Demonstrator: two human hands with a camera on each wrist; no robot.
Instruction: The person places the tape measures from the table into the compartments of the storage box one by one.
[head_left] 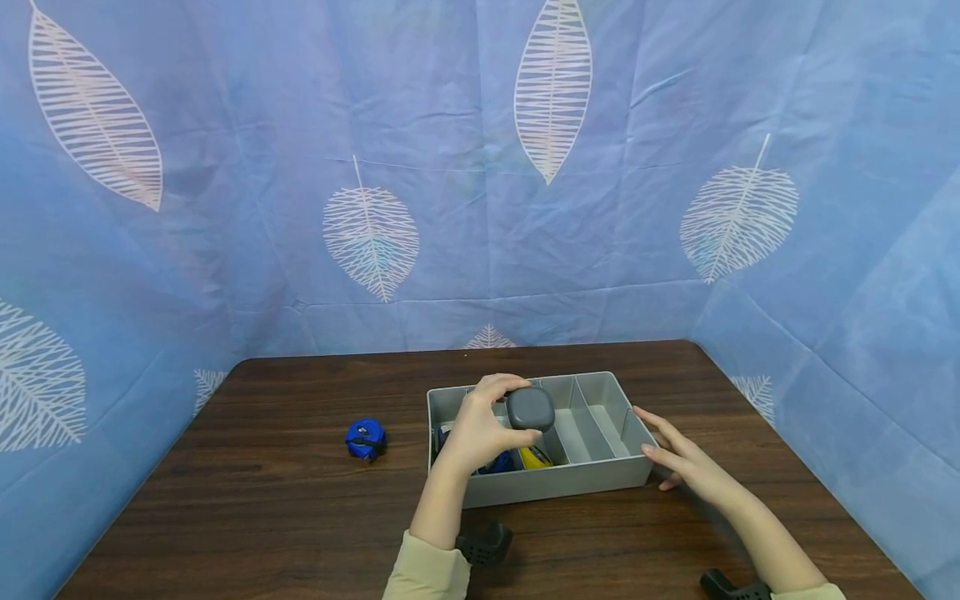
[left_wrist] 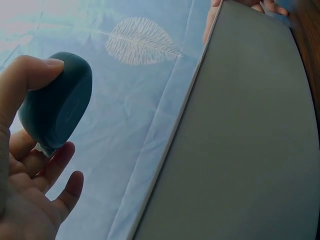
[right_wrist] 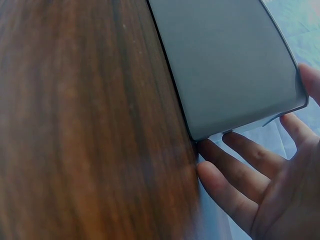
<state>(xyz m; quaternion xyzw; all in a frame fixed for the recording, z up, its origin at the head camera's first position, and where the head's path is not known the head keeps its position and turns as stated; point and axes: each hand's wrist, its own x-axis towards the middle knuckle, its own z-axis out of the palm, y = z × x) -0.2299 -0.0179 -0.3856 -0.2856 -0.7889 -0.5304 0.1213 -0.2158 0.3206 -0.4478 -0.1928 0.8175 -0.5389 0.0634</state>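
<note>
My left hand (head_left: 476, 429) pinches a dark grey rounded, palm-sized object (head_left: 531, 408) between thumb and fingers, above a grey divided tray (head_left: 558, 482). In the left wrist view the same object (left_wrist: 60, 97) shows a smooth side with a faint round mark; its exact kind is unclear. My right hand (head_left: 693, 467) touches the tray's right end, fingers spread along the end wall and thumb near the front corner. The right wrist view has these fingers (right_wrist: 245, 170) fairly straight against the tray (right_wrist: 235, 65). Inside the tray lie a yellow item (head_left: 535, 457) and a blue item (head_left: 501, 463), partly hidden.
A blue tape measure (head_left: 366, 439) with a black strap lies on the dark wooden table (head_left: 277, 500), left of the tray. Dark things in the tray's left compartment are mostly covered by my left hand. A blue leaf-patterned curtain (head_left: 450, 250) surrounds the table's back and sides.
</note>
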